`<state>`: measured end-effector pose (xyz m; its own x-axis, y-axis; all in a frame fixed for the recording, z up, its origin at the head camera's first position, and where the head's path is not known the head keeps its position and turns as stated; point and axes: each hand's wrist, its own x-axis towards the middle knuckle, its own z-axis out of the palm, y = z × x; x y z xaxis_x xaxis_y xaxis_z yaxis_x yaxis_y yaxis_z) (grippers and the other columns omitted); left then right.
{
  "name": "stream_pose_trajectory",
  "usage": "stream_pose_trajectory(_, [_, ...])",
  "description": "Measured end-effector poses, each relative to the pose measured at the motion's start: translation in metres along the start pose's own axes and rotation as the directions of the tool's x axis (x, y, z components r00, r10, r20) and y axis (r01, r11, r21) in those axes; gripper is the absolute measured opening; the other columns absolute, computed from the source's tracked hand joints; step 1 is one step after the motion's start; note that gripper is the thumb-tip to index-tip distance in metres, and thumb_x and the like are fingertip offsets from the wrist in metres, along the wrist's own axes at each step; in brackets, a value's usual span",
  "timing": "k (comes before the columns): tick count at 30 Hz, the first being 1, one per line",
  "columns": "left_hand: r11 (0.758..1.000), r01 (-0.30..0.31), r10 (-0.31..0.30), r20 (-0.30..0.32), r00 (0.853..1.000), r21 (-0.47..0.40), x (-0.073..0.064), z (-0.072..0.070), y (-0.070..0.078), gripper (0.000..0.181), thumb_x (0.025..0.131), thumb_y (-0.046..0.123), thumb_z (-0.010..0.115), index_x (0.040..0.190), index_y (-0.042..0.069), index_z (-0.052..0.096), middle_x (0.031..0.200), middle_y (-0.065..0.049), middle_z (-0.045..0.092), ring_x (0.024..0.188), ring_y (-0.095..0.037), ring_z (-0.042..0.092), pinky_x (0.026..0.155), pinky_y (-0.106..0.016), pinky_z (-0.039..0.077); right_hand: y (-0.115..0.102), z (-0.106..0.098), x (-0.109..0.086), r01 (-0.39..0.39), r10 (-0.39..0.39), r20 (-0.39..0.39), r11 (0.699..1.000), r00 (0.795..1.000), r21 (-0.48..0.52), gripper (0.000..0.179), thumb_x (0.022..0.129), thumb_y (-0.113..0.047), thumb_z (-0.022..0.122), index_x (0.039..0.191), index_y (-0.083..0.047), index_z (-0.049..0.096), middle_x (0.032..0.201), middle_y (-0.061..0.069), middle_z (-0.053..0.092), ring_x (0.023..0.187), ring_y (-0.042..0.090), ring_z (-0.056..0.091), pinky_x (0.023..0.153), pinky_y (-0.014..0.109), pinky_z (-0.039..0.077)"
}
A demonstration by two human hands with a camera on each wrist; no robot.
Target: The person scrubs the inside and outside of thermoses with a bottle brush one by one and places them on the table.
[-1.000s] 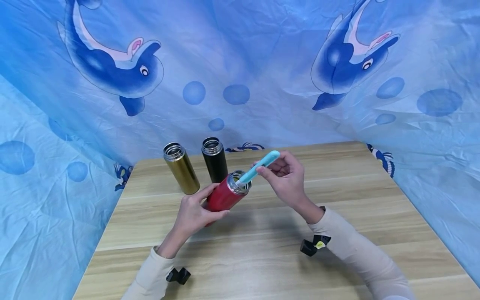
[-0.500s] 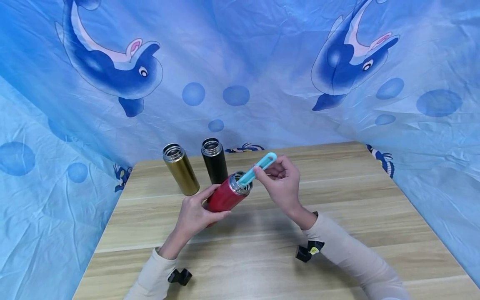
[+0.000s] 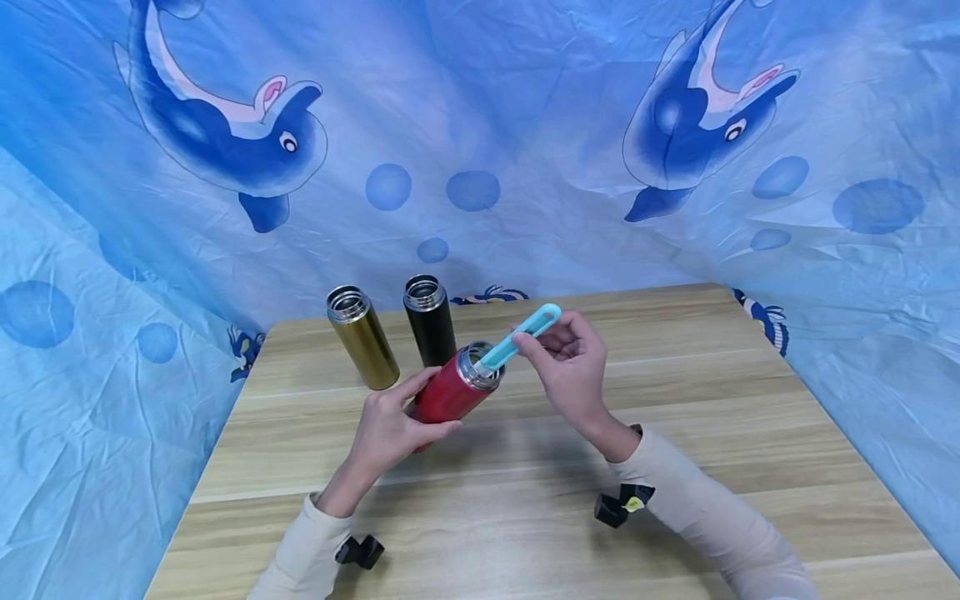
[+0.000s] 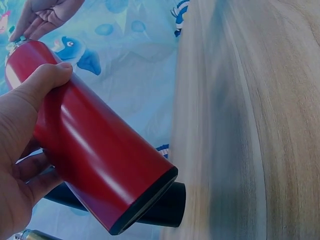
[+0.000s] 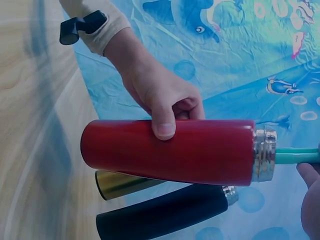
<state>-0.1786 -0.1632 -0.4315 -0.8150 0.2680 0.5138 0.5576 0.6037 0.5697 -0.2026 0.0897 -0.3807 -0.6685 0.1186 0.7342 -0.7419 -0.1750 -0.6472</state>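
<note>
In the head view my left hand point(image 3: 388, 429) grips a red thermos flask point(image 3: 448, 396) round its body, tilted with its open steel mouth up and to the right. The left wrist view shows its black base point(image 4: 145, 200) clear of the table, the thumb lying along the red side. My right hand point(image 3: 573, 367) pinches the turquoise looped handle of a bottle brush point(image 3: 528, 330) between thumb and fingers. The handle slants down into the flask's mouth, and the brush's lower end is hidden inside. In the right wrist view only the thumb side of that hand shows beside the handle point(image 5: 295, 156).
Behind the red flask stand a gold flask point(image 3: 365, 342) and a black flask point(image 3: 431, 325), both upright and uncapped. The wooden table point(image 3: 712, 375) ends at a blue dolphin-print cloth point(image 3: 540, 233) at the back and sides. Small black cameras sit on both wrists.
My right hand and the brush handle have shifted down towards the flask, then slightly back out; the handle's slot has turned into view. The left hand and red flask stay nearly still.
</note>
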Motion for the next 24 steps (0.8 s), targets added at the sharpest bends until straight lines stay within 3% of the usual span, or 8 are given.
stream_pose_trajectory(7, [1.0,-0.004,0.004,0.006,1.0,-0.008,0.0002,0.0005,-0.0009,0.071,0.068,0.024,0.098,0.131,0.013,0.068,0.118,-0.007,0.075,0.1,-0.025,0.073,0.075,-0.039,0.063,0.0004,-0.0023,0.0011,0.008,-0.009,0.061,1.0,0.998,0.015,0.027,0.09,-0.005,0.078,0.099,0.012,0.058,0.098,0.008,0.078,0.085,0.018,0.077,0.073,0.035,0.063])
stream_pose_trajectory(12, [1.0,0.006,-0.006,0.008,1.0,-0.014,-0.001,0.0009,-0.0014,0.072,0.068,0.024,0.098,0.132,0.013,0.068,0.118,-0.007,0.075,0.1,-0.025,0.073,0.075,-0.04,0.063,0.0024,-0.001,-0.001,-0.009,0.007,0.068,1.0,0.998,0.017,0.025,0.09,-0.002,0.076,0.1,0.011,0.058,0.099,0.005,0.078,0.085,0.018,0.076,0.072,0.034,0.063])
stream_pose_trajectory(20, [1.0,0.012,-0.012,0.01,1.0,-0.008,-0.0025,0.0019,-0.004,0.071,0.068,0.026,0.098,0.132,0.015,0.067,0.119,-0.006,0.075,0.101,-0.024,0.073,0.076,-0.04,0.063,0.0018,0.0016,-0.0041,-0.047,0.048,0.042,0.999,0.998,-0.023,0.02,0.088,0.006,0.075,0.096,0.01,0.057,0.094,0.028,0.074,0.079,0.016,0.075,0.067,0.033,0.063])
stream_pose_trajectory(24, [1.0,0.02,-0.02,0.018,1.0,-0.005,-0.0033,0.0023,-0.0053,0.071,0.069,0.028,0.097,0.132,0.016,0.067,0.119,-0.005,0.075,0.101,-0.024,0.073,0.076,-0.041,0.063,0.0001,0.0015,-0.0041,-0.04,0.041,0.037,0.998,0.998,-0.046,0.019,0.086,0.008,0.075,0.094,0.01,0.057,0.093,0.029,0.073,0.078,0.015,0.075,0.066,0.032,0.063])
